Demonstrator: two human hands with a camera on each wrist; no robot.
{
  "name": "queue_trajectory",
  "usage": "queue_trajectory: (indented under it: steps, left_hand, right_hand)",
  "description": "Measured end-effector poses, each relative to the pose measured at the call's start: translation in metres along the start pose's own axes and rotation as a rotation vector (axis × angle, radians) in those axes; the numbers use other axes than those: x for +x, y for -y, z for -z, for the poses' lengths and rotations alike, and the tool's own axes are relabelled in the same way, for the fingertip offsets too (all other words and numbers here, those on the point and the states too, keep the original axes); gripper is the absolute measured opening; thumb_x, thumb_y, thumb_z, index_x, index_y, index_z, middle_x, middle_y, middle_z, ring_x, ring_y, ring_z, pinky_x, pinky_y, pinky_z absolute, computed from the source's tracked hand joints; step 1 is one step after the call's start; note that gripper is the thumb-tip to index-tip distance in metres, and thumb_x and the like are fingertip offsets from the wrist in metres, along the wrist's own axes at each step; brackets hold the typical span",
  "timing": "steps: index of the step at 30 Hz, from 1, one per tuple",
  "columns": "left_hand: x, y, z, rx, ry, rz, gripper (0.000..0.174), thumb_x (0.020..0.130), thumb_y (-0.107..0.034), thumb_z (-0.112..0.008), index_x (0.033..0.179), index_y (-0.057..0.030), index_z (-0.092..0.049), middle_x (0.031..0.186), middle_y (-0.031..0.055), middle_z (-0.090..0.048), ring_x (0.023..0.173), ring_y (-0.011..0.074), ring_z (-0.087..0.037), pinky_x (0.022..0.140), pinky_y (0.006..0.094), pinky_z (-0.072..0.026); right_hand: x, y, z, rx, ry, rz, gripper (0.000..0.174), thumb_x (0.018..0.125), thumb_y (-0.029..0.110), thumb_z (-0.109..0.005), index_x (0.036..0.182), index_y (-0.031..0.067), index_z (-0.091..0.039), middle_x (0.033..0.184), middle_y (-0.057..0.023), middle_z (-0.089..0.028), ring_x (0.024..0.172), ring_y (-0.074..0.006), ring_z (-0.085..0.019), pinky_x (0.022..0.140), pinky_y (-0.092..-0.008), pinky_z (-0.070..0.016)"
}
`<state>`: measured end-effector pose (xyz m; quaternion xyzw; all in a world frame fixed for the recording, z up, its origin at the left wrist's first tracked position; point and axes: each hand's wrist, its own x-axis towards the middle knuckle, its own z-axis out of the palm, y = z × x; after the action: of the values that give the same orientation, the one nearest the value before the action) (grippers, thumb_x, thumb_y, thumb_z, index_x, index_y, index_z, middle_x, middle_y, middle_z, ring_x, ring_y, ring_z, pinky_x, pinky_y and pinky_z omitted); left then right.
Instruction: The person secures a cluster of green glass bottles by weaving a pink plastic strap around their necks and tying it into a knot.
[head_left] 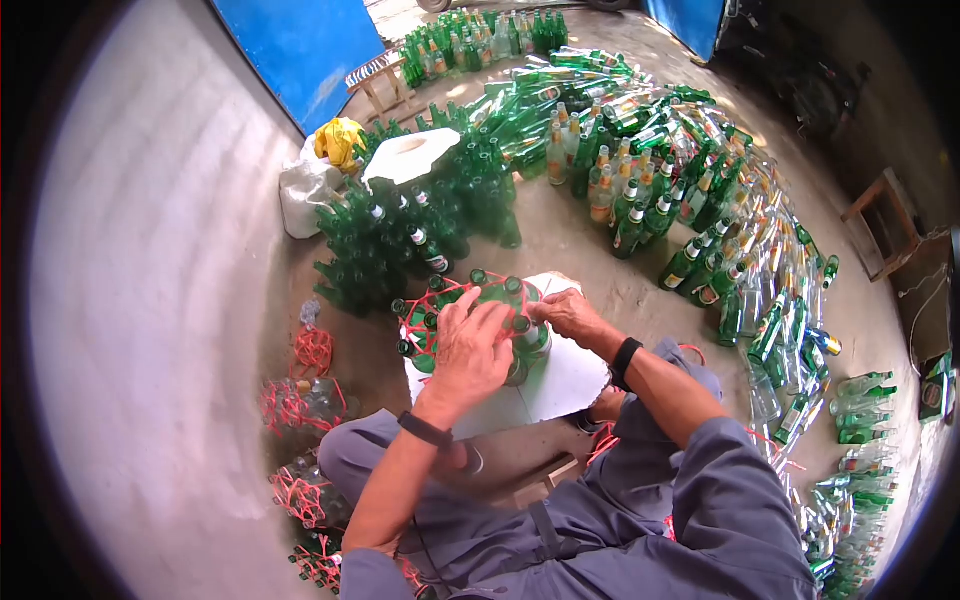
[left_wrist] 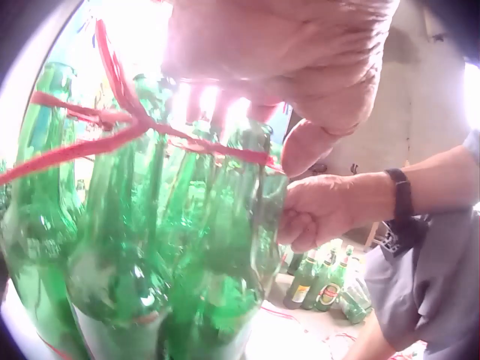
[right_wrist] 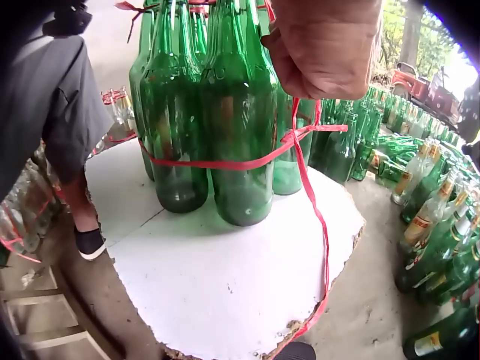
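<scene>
A cluster of green glass bottles [right_wrist: 240,142] stands upright on a rough-edged white board [right_wrist: 217,270] in front of the person. Red plastic string [left_wrist: 82,150] webs across the bottle necks, and another strand circles the bodies lower down. Over the bottle tops lies the left hand [head_left: 465,350], its fingers reaching across the necks and its thumb close to the string. At the right side of the cluster, the right hand [head_left: 580,320] has curled fingers and pinches the string. Loose strands [right_wrist: 319,217] hang beneath that hand and run down over the board's edge.
Many green bottles [head_left: 450,215] stand packed beyond the board. A long heap of bottles [head_left: 660,130] curves along the right. Bundles tied with red string [head_left: 300,400] sit at the left by the wall [head_left: 160,300]. A wooden frame [head_left: 885,225] leans at the far right.
</scene>
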<state>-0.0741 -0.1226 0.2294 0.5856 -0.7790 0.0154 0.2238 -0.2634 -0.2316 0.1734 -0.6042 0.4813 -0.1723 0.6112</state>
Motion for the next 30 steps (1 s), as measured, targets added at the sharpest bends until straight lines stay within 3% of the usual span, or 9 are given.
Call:
queue_trajectory:
  steps: [1,3,4,6,10,12,19,25,30]
  left_hand:
    - [0.005,0.004,-0.004,-0.051,-0.015,-0.018,0.04,0.081,-0.014,-0.068,0.12,-0.0038,-0.068,0.123,0.0121,-0.065,0.13,0.0338,-0.05,0.108,0.0505,-0.0376]
    - [0.016,0.005,-0.008,-0.136,-0.059,-0.016,0.027,0.088,-0.009,-0.058,0.111,-0.0061,-0.072,0.099,0.0092,-0.073,0.112,0.0291,-0.062,0.101,0.0484,-0.043]
    - [0.019,0.009,-0.014,-0.133,-0.056,-0.021,0.027,0.088,-0.009,-0.058,0.111,-0.0061,-0.072,0.099,0.0092,-0.073,0.112,0.0291,-0.062,0.101,0.0484,-0.043]
    - [0.022,0.022,-0.033,-0.223,0.147,0.194,0.026,0.089,-0.01,-0.057,0.108,-0.0105,-0.075,0.092,0.0085,-0.073,0.104,0.028,-0.064,0.096,0.0487,-0.0448]
    - [0.027,0.013,-0.03,-0.122,0.192,0.172,0.03,0.089,-0.01,-0.056,0.109,-0.017,-0.076,0.084,0.0087,-0.071,0.096,0.0285,-0.064,0.085,0.045,-0.0433]
    - [0.031,0.012,-0.025,-0.095,0.243,0.167,0.03,0.089,-0.01,-0.057,0.11,-0.018,-0.077,0.084,0.0084,-0.071,0.095,0.0287,-0.064,0.084,0.0446,-0.0427]
    - [0.042,0.014,-0.032,0.086,0.344,0.161,0.022,0.087,-0.008,-0.06,0.1,-0.0165,-0.075,0.079,0.0064,-0.069,0.088,0.0302,-0.064,0.079,0.0451,-0.0438]
    - [0.034,0.021,-0.031,0.005,0.156,0.141,0.004,0.084,-0.012,-0.067,0.087,-0.0108,-0.07,0.098,0.0086,-0.07,0.105,0.0317,-0.06,0.084,0.048,-0.0458]
    - [0.031,0.023,-0.022,-0.104,0.164,0.203,0.008,0.083,-0.016,-0.07,0.083,-0.0078,-0.07,0.113,0.0088,-0.07,0.117,0.0322,-0.056,0.092,0.0477,-0.0457]
  right_hand:
    - [0.001,-0.002,-0.001,0.005,-0.002,0.002,0.027,0.095,0.025,-0.07,0.096,-0.0015,-0.076,0.078,-0.0068,-0.071,0.068,-0.0105,-0.058,0.067,-0.0315,-0.0508]
    - [0.008,-0.011,-0.003,0.082,0.007,0.182,0.039,0.087,0.04,-0.074,0.073,0.0035,-0.073,0.054,0.0031,-0.048,0.047,-0.0072,-0.041,0.042,-0.0278,-0.0292]
    - [0.015,-0.015,-0.003,0.087,0.005,0.185,0.039,0.087,0.04,-0.074,0.073,0.0035,-0.073,0.054,0.0031,-0.048,0.047,-0.0072,-0.041,0.042,-0.0278,-0.0292]
    - [0.029,-0.022,-0.005,-0.053,-0.04,0.005,0.045,0.084,0.037,-0.078,0.073,-0.0066,-0.071,0.062,-0.0097,-0.061,0.057,-0.0137,-0.052,0.057,-0.0374,-0.048]
    - [0.046,-0.037,-0.01,-0.15,-0.103,0.075,0.062,0.076,0.05,-0.081,0.067,-0.0094,-0.066,0.058,-0.0136,-0.06,0.054,-0.019,-0.055,0.057,-0.0415,-0.0488]
    - [0.05,-0.038,-0.013,-0.244,-0.118,0.065,0.069,0.074,0.058,-0.08,0.07,-0.0099,-0.066,0.064,-0.0178,-0.065,0.06,-0.027,-0.065,0.063,-0.044,-0.052]
    - [0.044,-0.026,-0.023,-0.278,-0.173,-0.016,0.066,0.075,0.056,-0.079,0.074,-0.0087,-0.068,0.076,-0.0252,-0.07,0.073,-0.0345,-0.072,0.071,-0.0454,-0.0553]
    - [0.048,-0.029,-0.016,-0.2,-0.07,0.114,0.052,0.079,0.044,-0.078,0.073,-0.0067,-0.069,0.07,-0.0241,-0.067,0.064,-0.0311,-0.067,0.067,-0.0442,-0.0538]
    - [0.044,-0.022,-0.009,-0.132,0.024,0.162,0.043,0.085,0.034,-0.074,0.074,-0.0068,-0.069,0.061,-0.0156,-0.06,0.057,-0.0184,-0.053,0.06,-0.0403,-0.0489]
